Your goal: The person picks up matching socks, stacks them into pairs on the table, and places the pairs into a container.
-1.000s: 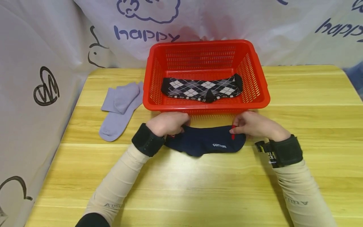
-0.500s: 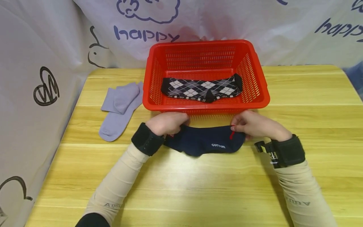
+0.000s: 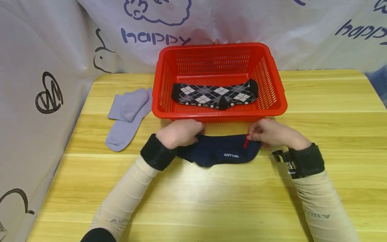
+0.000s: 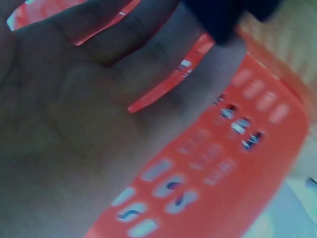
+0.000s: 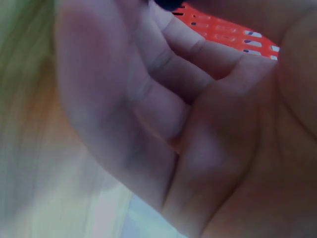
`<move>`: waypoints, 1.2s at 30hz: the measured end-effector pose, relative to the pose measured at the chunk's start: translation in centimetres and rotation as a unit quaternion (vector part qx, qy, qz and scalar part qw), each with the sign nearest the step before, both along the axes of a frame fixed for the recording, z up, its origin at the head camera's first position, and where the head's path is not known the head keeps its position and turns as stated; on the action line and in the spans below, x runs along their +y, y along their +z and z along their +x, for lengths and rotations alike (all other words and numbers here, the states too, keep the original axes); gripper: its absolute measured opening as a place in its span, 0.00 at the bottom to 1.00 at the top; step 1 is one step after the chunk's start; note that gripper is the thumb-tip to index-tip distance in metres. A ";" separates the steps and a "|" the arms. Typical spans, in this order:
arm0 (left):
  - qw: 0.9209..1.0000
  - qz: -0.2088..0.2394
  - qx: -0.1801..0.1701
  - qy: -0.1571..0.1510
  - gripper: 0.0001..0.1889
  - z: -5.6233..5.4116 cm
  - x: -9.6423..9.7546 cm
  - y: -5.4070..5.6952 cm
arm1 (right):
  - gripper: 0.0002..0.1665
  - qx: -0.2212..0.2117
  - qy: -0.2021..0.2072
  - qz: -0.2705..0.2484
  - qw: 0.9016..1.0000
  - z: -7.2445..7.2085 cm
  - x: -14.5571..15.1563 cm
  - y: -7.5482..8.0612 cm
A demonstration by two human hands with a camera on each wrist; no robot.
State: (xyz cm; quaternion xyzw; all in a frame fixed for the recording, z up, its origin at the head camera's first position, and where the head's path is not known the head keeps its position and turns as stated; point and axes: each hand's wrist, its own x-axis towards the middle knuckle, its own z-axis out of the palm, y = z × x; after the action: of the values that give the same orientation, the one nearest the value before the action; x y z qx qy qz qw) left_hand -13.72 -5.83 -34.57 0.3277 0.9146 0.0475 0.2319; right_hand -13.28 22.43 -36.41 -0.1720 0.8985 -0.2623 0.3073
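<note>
In the head view a navy sock (image 3: 217, 150) with the word COTTON lies across the table, in front of the red basket (image 3: 220, 115). My left hand (image 3: 180, 133) pinches its upper edge near the left end and covers part of that end. At the other end, my right hand (image 3: 273, 133) holds the sock between thumb and fingers, where a narrow red strip (image 3: 246, 142) hangs over the fabric. Dark cloth (image 4: 218, 17) shows past the left fingers in the left wrist view. The right fingers curl inward in the right wrist view, their tips mostly out of frame.
Inside the basket lies a black, grey and white argyle sock (image 3: 211, 95). A pair of lilac socks (image 3: 128, 122), one folded over, rests on the wooden table (image 3: 193, 208) left of the basket. White cloth with drawings (image 3: 223, 23) hangs behind.
The left hand has shifted slightly right over the sock, hiding a red mark at its left end. The red strip under the right thumb has bent, and the COTTON lettering has slid slightly left.
</note>
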 end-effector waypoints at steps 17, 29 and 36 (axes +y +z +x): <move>0.994 0.027 -0.081 -0.066 0.14 1.4 2.6 -0.8 | 0.11 0.088 0.024 -0.018 0.996 1.6 -3.3 1.5; 0.993 0.031 -0.097 -0.064 0.13 1.1 2.8 -2.1 | 0.15 0.056 0.068 0.050 0.995 2.2 -4.9 0.4; 0.995 0.012 -0.086 -0.048 0.17 0.9 2.8 -2.1 | 0.19 0.073 0.070 0.094 0.990 2.1 -4.7 0.0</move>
State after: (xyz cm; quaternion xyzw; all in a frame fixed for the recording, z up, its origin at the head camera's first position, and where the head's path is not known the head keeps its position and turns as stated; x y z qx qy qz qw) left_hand -12.79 -3.00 -36.67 0.3691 0.8736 0.0756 0.3080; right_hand -11.17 17.72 -36.39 -0.2238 0.9249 -0.1413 0.2729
